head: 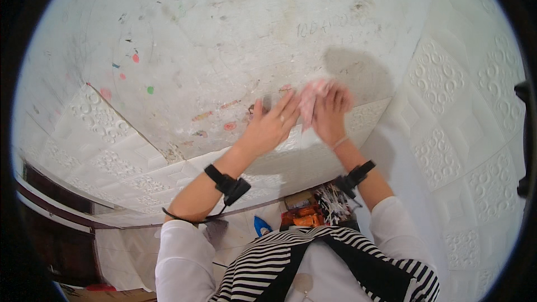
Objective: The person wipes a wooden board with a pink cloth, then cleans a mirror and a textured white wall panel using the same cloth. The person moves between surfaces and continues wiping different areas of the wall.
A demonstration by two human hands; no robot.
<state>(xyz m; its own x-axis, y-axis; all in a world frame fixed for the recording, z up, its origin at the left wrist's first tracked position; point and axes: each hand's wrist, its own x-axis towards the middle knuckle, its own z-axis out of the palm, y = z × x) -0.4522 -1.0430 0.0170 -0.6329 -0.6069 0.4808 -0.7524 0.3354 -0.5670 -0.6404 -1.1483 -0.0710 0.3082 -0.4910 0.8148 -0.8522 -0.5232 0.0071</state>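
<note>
A pink cloth lies bunched under my right hand, which presses it against the stained white wall; the hand and cloth are somewhat blurred. My left hand rests with fingers spread on or close to the same wall, just left of the cloth, and holds nothing. Around it are worn stickers, among them a round red one. Grey smudges, pen marks and coloured spots, including a green spot, show further left and above.
Embossed white foam panels cover the wall at the right and below the bare part. Near the floor stand orange packages and a bundle of thin white sticks. A blue shoe is on the tiled floor. Dark furniture is at lower left.
</note>
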